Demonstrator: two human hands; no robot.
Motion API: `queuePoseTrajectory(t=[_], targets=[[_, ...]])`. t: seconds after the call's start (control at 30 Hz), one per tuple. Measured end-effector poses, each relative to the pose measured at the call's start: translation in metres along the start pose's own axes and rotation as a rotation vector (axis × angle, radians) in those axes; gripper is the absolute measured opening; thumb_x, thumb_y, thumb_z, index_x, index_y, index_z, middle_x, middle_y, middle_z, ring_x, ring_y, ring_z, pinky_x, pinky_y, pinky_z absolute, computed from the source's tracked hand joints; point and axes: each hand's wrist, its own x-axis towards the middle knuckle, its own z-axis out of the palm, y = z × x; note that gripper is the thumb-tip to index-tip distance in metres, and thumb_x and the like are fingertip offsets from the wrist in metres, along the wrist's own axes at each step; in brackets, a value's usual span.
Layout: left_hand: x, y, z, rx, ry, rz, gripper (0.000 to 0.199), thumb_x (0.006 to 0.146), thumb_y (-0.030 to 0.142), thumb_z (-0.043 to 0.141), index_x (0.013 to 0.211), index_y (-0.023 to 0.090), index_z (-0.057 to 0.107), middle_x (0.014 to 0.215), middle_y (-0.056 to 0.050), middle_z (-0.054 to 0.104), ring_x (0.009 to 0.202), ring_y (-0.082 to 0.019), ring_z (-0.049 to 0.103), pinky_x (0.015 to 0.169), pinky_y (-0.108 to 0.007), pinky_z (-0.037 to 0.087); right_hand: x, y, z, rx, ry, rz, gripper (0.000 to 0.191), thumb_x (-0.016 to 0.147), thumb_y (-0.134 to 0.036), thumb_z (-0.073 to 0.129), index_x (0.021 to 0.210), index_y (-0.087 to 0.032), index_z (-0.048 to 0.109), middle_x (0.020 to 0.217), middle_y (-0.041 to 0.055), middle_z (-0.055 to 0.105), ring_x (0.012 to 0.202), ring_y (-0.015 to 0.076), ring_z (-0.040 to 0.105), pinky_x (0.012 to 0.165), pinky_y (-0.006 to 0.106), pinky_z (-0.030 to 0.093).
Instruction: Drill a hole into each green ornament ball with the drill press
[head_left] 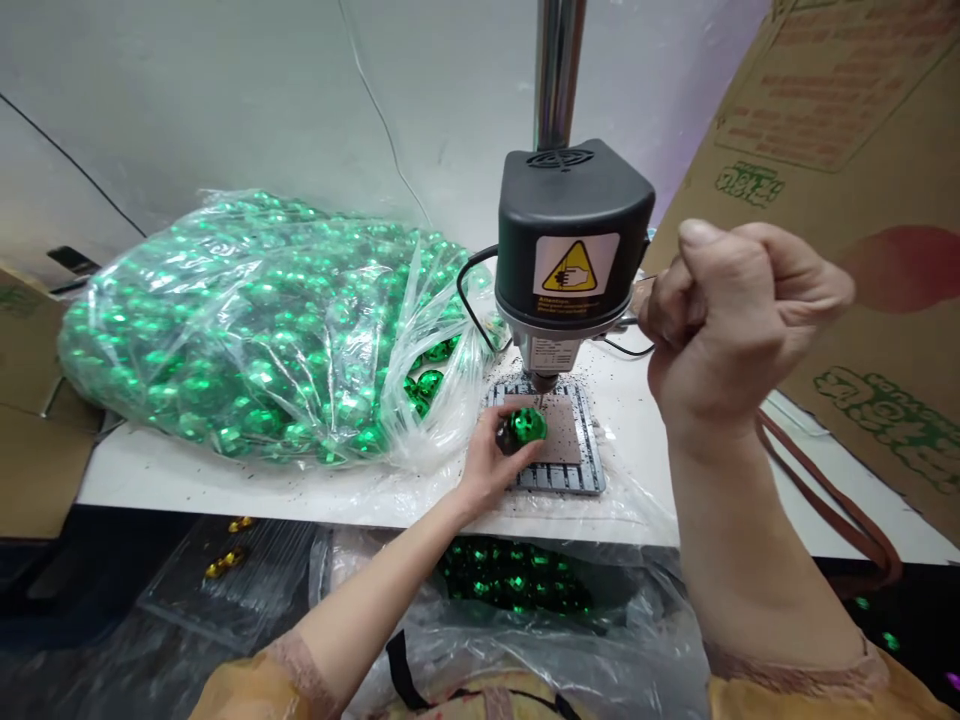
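My left hand (491,458) pinches a shiny green faceted ball (529,425) between thumb and fingers. It holds the ball on the slotted metal base (589,478), directly under the chuck and thin bit of a small black drill press (576,235). The bit's tip is close to the top of the ball; whether it touches, I cannot tell. To the right of the press head, my right hand (739,315) is closed in a fist around the drill press handle, which the fingers mostly hide. Dark shavings lie scattered around the base.
A large clear bag (247,330) full of green balls fills the left of the white table (300,495). Another plastic bag with green balls (517,575) sits below the front edge. Cardboard boxes (847,240) stand at right and far left. Gold balls (225,562) lie lower left.
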Motion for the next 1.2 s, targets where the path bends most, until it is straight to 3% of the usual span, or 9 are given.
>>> queuePoseTrajectory(t=[0.1, 0.23, 0.37, 0.53, 0.7, 0.77, 0.93, 1.1, 1.2], targets=[[-0.043, 0.008, -0.018, 0.167, 0.015, 0.298, 0.043, 0.089, 0.04, 0.08, 0.125, 0.023, 0.063, 0.109, -0.008, 0.073, 0.1, -0.025, 0.071, 0.085, -0.038, 0.058, -0.001, 0.002, -0.002, -0.016, 0.013, -0.018, 0.046, 0.084, -0.022, 0.07, 0.05, -0.023, 0.039, 0.041, -0.0082, 0.035, 0.036, 0.0057, 0.028, 0.042, 0.032, 0.021], [-0.114, 0.005, -0.045, 0.496, -0.239, 0.734, 0.045, 0.086, 0.041, 0.081, 0.124, 0.023, 0.067, 0.1, -0.01, 0.075, 0.083, -0.025, 0.069, 0.07, -0.038, 0.058, -0.006, 0.003, -0.002, -0.066, 0.018, -0.055, 0.044, 0.087, -0.021, 0.066, 0.05, -0.02, 0.042, 0.043, -0.0081, 0.036, 0.038, 0.0037, 0.03, 0.043, 0.029, 0.025], [-0.143, -0.002, -0.065, 0.674, -0.421, 0.792, 0.052, 0.086, 0.063, 0.078, 0.125, 0.028, 0.069, 0.109, -0.01, 0.078, 0.102, -0.029, 0.073, 0.084, -0.041, 0.064, -0.007, 0.001, 0.0, -0.065, 0.027, -0.068, 0.044, 0.087, -0.018, 0.063, 0.05, -0.019, 0.038, 0.043, -0.0085, 0.033, 0.039, 0.0024, 0.034, 0.044, 0.026, 0.026], [-0.058, -0.003, -0.087, 0.645, -0.094, 0.655, 0.035, 0.101, 0.016, 0.052, 0.133, 0.024, 0.063, 0.119, -0.012, 0.076, 0.111, -0.025, 0.074, 0.096, -0.043, 0.063, -0.007, 0.003, 0.0, -0.028, 0.041, -0.061, 0.043, 0.084, -0.018, 0.063, 0.051, -0.021, 0.037, 0.042, -0.0086, 0.033, 0.037, 0.0048, 0.033, 0.04, 0.029, 0.027], [0.074, -0.016, -0.108, 0.848, -0.101, -0.244, 0.036, 0.097, 0.009, 0.051, 0.127, 0.017, 0.07, 0.124, -0.019, 0.071, 0.115, -0.032, 0.07, 0.102, -0.047, 0.057, -0.006, 0.004, 0.0, -0.022, 0.03, -0.053, 0.043, 0.082, -0.02, 0.064, 0.049, -0.022, 0.037, 0.042, -0.0085, 0.033, 0.036, 0.0058, 0.033, 0.039, 0.029, 0.025], [0.103, -0.025, -0.109, 0.85, -0.16, -0.337, 0.028, 0.091, 0.012, 0.063, 0.116, 0.016, 0.075, 0.113, -0.017, 0.073, 0.109, -0.034, 0.07, 0.1, -0.047, 0.057, -0.006, 0.003, 0.0, -0.022, 0.029, -0.042, 0.043, 0.081, -0.021, 0.066, 0.049, -0.022, 0.038, 0.041, -0.0084, 0.034, 0.036, 0.0062, 0.033, 0.039, 0.03, 0.026], [0.114, -0.038, -0.103, 0.783, -0.247, -0.283, 0.027, 0.072, 0.008, 0.077, 0.096, 0.02, 0.078, 0.099, -0.01, 0.073, 0.096, -0.032, 0.07, 0.095, -0.044, 0.056, -0.004, 0.003, -0.001, 0.028, 0.048, -0.021, 0.045, 0.075, -0.025, 0.071, 0.047, -0.023, 0.037, 0.039, -0.0077, 0.034, 0.034, 0.0068, 0.031, 0.038, 0.03, 0.025], [0.098, -0.03, -0.105, 0.717, -0.148, -0.202, 0.028, 0.089, 0.014, 0.063, 0.112, 0.021, 0.077, 0.108, -0.012, 0.066, 0.103, -0.031, 0.067, 0.101, -0.046, 0.051, -0.005, 0.005, -0.002, 0.02, 0.048, -0.047, 0.045, 0.077, -0.022, 0.07, 0.046, -0.022, 0.037, 0.039, -0.0073, 0.033, 0.035, 0.007, 0.032, 0.04, 0.031, 0.026], [0.083, -0.017, -0.098, 0.407, -0.038, -0.13, 0.024, 0.095, 0.023, 0.058, 0.112, 0.024, 0.075, 0.108, -0.009, 0.064, 0.106, -0.027, 0.065, 0.102, -0.042, 0.052, -0.006, 0.005, -0.002, 0.026, 0.035, -0.051, 0.044, 0.079, -0.02, 0.068, 0.046, -0.022, 0.039, 0.041, -0.0072, 0.034, 0.036, 0.0071, 0.032, 0.041, 0.032, 0.026]])
